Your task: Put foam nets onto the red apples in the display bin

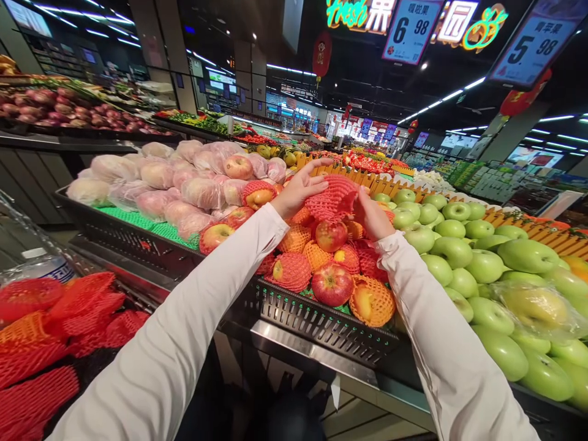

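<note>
A red foam fruit net [331, 197] is stretched between my two hands above the middle crate of apples. My left hand [299, 191] grips its left side, the index finger reaching out over the top. On the other side, my right hand [373, 214] has the net's right edge at its fingers; part of those fingers is hidden. Whether an apple sits inside the net cannot be made out. Just below are a bare red apple [331, 235] and another red apple [332, 284], among apples in red and orange nets [291, 272].
Bagged pale apples [158, 173] lie to the left, and green apples [452, 251] are piled on the right. A black crate rim [321, 315] runs along the front. At lower left are loose foam nets [37, 386] and a bottle [43, 264]. Price signs [410, 30] hang overhead.
</note>
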Available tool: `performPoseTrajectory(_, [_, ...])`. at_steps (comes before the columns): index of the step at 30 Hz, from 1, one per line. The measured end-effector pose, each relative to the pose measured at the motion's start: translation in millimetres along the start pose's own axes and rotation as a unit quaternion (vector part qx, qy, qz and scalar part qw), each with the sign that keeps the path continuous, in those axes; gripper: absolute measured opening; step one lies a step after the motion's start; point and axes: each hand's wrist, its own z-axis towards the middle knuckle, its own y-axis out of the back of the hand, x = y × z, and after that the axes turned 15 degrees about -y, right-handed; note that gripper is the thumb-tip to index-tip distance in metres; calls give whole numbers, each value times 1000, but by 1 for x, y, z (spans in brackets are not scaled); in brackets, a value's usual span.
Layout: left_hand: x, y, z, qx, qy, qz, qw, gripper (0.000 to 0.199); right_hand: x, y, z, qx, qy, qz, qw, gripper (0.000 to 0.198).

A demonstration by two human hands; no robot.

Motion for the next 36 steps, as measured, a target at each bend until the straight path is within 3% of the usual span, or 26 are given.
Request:
performPoseTrajectory(3, [0,0,-2,17,24,-16,999,75,4,-2,-4,26,-14,85,996,58])
performPoseTrajectory(13, [1,5,-3,70,95,19,993,51,17,-4,-20,-16,-16,80,997,47])
performPoseTrajectory(18, [-3,10,-6,186,202,20,961,37,13,-1,-16,7,-100,105,989,38])
performPoseTrajectory(22, [-8,16,-6,191,227,65,953,28,3,-2,-10,37,-189,119,974,26])
performPoseTrajectory(25, [-12,21,-7,192,214,118,951,26,-2,-3,-7,23,-214,98,972,19])
performPoseTrajectory(31, [-2,32,-9,167,241,207,933,18,-7,-3,0,-97,-237,-45,966,11])
performPoseTrajectory(36, [14,37,-12,191,293,203,914,18,-20,2,9,-137,-158,-155,966,19])
